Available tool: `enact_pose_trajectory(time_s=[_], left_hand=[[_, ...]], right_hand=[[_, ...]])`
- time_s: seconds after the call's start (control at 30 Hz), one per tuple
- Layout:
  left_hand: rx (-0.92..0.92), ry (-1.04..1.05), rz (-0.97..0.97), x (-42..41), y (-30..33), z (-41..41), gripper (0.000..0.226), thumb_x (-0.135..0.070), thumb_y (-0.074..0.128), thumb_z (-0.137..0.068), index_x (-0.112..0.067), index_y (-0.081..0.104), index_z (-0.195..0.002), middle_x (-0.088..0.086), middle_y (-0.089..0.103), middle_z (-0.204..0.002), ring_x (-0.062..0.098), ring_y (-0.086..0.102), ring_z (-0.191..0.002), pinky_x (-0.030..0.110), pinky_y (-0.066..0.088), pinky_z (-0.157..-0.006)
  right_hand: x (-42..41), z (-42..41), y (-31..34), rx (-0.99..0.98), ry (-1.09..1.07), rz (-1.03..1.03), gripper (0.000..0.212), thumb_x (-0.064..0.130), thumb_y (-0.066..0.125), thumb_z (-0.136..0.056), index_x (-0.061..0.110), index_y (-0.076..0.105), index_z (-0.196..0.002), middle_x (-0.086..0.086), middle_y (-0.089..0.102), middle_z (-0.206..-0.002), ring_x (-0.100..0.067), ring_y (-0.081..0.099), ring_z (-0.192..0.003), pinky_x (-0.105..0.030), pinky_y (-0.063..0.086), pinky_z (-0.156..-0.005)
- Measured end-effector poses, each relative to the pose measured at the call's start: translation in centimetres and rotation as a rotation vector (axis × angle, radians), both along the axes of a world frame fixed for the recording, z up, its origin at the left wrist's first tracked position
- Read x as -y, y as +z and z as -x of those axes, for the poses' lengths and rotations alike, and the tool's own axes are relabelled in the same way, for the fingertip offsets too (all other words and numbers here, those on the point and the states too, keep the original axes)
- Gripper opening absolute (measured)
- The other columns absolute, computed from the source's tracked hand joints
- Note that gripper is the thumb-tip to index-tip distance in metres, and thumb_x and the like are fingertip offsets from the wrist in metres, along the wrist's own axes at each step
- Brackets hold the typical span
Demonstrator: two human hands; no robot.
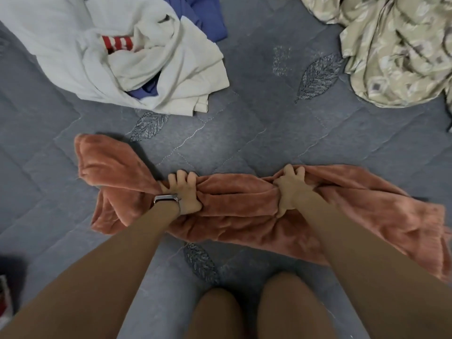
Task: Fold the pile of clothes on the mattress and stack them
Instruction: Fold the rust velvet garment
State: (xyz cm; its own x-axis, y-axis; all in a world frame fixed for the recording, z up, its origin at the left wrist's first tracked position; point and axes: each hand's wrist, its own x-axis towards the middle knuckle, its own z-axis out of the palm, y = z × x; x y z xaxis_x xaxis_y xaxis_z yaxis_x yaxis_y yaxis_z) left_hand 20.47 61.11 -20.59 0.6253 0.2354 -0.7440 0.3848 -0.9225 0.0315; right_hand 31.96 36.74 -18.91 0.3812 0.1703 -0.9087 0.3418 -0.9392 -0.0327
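While both hands bunch it up, the rust-coloured fleece garment (244,211) lies stretched sideways across the grey quilted mattress (256,133), just beyond the person's bare knees (249,311). The left hand (182,194) has its fingers curled over the far edge of the fleece and its thumb tucked into the near side, so its grip is closed round a gathered fold of the cloth; a watch with a pale band (167,200) sits on that wrist. The right hand (291,189) clutches the fleece in the same way, fingers hooked over the far edge and thumb pressing in from the near side. Between the two hands the fleece is pulled into a ridge of wrinkles. To the left of the left hand, one end of the fleece flops out flat on the mattress; to the right of the right hand, the other end spreads wide and trails toward the person's right side.

Beyond the fleece and to its left, well apart from it, sits the unfolded pile of clothes (117,52): white and cream pieces crumpled together, a red-and-white striped bit (117,43) showing in a hollow, and blue fabric (198,15) poking out behind and beneath. Beyond the fleece to its right lies a rumpled beige patterned sheet (396,47). Stitched leaf motifs (318,77) dot the mattress cover.
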Motion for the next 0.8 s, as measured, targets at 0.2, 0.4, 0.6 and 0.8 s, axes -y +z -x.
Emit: enact_pose_trajectory(time_s=[0.2, 0.4, 0.6, 0.8], left_hand=[[0.041, -0.007, -0.018, 0.0, -0.2, 1.2, 0.065, -0.035, 0.057, -0.061, -0.021, 0.037, -0.121, 0.006, 0.033, -0.12, 0.031, 0.031, -0.116, 0.059, 0.026, -0.102], [-0.023, 0.051, -0.051, 0.6, 0.2, 0.5, 0.068, -0.035, 0.054, -0.06, -0.024, 0.034, -0.123, 0.004, 0.031, -0.125, 0.03, 0.028, -0.121, 0.053, 0.026, -0.102], [-0.024, 0.087, -0.065, 1.0, 1.0, 0.6, 0.067, -0.035, 0.037, -0.053, -0.024, 0.036, -0.118, 0.005, 0.032, -0.122, 0.03, 0.029, -0.12, 0.056, 0.024, -0.103], [0.033, -0.183, 0.076, -3.1, 3.9, 0.8, 0.067, -0.058, 0.064, -0.049, -0.033, 0.048, -0.109, -0.008, 0.054, -0.11, 0.018, 0.054, -0.106, 0.033, 0.045, -0.087]], right_hand=[[1.0, 0.7, -0.8, -0.013, -0.013, -0.048, 0.091, 0.043, 0.094, -0.038, 0.032, 0.059, -0.12, -0.001, 0.015, -0.125, -0.035, 0.014, -0.123, -0.059, 0.038, -0.103], [1.1, 0.4, -1.0, -0.015, 0.027, -0.067, 0.09, 0.042, 0.094, -0.04, 0.027, 0.058, -0.121, -0.003, 0.013, -0.127, -0.036, 0.013, -0.125, -0.055, 0.041, -0.102], [1.3, 0.4, -1.0, -0.034, 0.091, -0.08, 0.103, 0.052, 0.091, -0.041, 0.027, 0.05, -0.132, -0.007, 0.007, -0.141, -0.042, 0.004, -0.134, -0.057, 0.03, -0.11], [5.2, -3.5, 4.1, -0.196, -0.141, -0.401, 0.063, 0.074, 0.073, -0.056, 0.034, 0.067, -0.104, 0.013, 0.059, -0.125, -0.012, 0.057, -0.114, -0.037, 0.047, -0.1]])
